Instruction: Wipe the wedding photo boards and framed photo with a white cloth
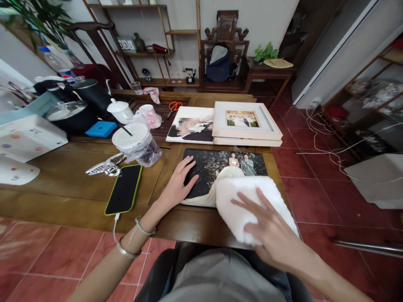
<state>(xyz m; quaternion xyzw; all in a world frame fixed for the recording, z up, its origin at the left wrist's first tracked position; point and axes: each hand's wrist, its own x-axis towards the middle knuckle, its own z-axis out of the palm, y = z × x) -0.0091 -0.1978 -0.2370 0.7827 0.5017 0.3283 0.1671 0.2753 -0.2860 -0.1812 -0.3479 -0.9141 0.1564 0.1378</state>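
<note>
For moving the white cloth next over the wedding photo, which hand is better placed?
Probably the right hand: it lies on the white cloth, which covers the lower right of the wedding photo. The left hand rests at the photo's left edge, away from the cloth.

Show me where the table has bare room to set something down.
One wide patch of table lies between the white box and the phone; a narrower one between the phone and the left hand. Crowded: behind the phone, around the white cup and black pot.
</note>
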